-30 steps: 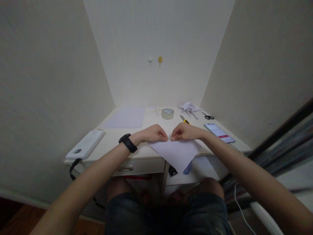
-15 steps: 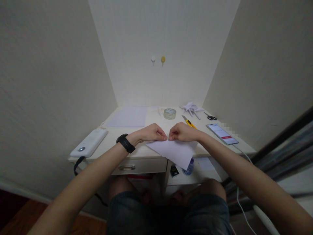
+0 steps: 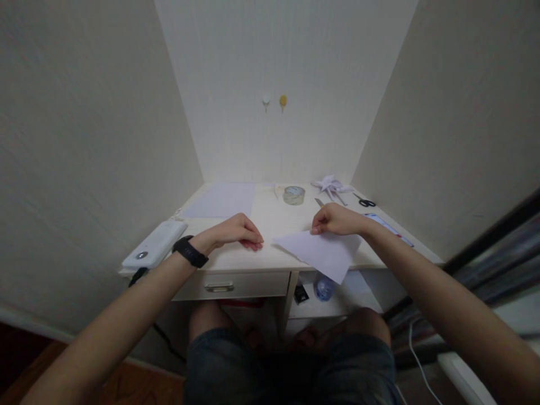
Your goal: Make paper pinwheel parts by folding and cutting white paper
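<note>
A white sheet of paper (image 3: 327, 256) with a pointed left corner juts over the desk's front edge. My right hand (image 3: 337, 219) pinches its upper edge between thumb and fingers. Left of the paper, and apart from it, is my left hand (image 3: 234, 230), low over the desk top. Its fingers are loosely bent and slightly apart, with nothing visible in them. A black watch sits on my left wrist. Behind my right hand a utility knife (image 3: 319, 203) is mostly hidden, with only its blade end showing.
On the white desk (image 3: 270, 216) are a clear tape roll (image 3: 294, 195), another paper sheet (image 3: 223, 199), a folded paper pinwheel-like shape (image 3: 329, 184), scissors (image 3: 365, 201), a partly covered phone (image 3: 392, 230) and a white power bank (image 3: 155, 244). Two hooks hang on the wall. A shelf below holds a bottle (image 3: 324, 288).
My left hand has let go of the paper's edge and moved left. My right hand has shifted right with the paper, now covering most of the knife and part of the phone.
</note>
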`<control>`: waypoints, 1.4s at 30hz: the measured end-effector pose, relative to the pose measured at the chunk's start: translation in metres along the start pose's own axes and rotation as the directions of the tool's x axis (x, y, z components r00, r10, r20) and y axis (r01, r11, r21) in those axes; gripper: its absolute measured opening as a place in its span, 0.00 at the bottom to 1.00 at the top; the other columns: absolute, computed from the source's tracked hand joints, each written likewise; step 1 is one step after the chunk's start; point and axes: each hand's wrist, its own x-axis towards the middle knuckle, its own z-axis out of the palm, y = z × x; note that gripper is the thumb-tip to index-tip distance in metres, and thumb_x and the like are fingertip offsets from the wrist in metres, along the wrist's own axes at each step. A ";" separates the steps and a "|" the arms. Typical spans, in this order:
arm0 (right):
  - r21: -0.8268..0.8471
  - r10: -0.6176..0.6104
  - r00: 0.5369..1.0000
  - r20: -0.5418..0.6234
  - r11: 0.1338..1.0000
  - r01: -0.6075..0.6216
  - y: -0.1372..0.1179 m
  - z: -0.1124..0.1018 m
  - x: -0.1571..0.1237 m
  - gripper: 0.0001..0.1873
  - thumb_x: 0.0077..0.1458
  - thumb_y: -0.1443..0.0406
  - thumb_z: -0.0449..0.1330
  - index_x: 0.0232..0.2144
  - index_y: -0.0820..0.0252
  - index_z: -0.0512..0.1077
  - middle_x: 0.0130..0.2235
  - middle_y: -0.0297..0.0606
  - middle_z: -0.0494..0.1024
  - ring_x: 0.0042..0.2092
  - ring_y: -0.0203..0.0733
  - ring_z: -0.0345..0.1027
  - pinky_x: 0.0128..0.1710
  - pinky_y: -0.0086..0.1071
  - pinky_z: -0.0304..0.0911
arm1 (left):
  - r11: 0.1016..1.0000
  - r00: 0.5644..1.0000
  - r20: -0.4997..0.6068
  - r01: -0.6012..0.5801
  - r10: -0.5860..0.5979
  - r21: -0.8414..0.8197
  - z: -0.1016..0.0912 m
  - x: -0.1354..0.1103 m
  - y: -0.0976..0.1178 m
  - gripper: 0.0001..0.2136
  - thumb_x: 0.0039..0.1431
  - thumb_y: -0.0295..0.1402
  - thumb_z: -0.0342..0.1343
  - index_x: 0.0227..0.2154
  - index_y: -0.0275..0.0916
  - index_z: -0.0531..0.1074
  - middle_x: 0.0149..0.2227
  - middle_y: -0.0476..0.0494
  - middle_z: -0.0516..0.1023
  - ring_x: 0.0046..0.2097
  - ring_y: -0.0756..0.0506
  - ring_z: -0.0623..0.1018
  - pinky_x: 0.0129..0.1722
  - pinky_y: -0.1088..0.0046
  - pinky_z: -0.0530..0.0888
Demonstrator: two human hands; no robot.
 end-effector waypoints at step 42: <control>0.925 0.404 0.845 -0.350 0.289 0.245 0.059 0.052 -0.027 0.25 0.44 0.44 0.68 0.39 0.52 0.76 0.41 0.41 0.82 0.44 0.47 0.76 0.49 0.42 0.71 | 0.976 0.863 -0.466 -0.220 0.196 0.004 0.037 0.043 0.014 0.07 0.52 0.32 0.62 0.30 0.33 0.81 0.29 0.44 0.82 0.31 0.49 0.74 0.33 0.74 0.69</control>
